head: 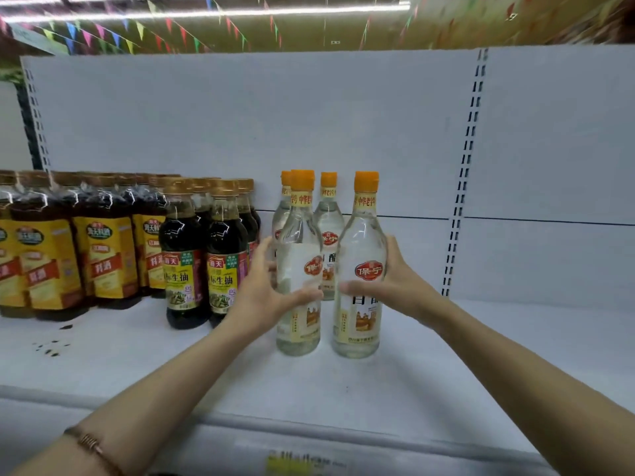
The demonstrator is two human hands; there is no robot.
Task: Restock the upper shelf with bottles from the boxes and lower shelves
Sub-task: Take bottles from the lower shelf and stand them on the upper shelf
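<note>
Several clear vinegar bottles with orange caps stand on the white upper shelf. My left hand grips the front left clear bottle around its middle. My right hand grips the front right clear bottle, thumb across its label. Both bottles stand upright on the shelf. Two more clear bottles stand behind them, near the back panel.
Dark soy sauce bottles stand just left of my left hand, with yellow-labelled cooking wine bottles further left. Dark stains mark the shelf front left. The shelf's right half is bare up to the slotted upright.
</note>
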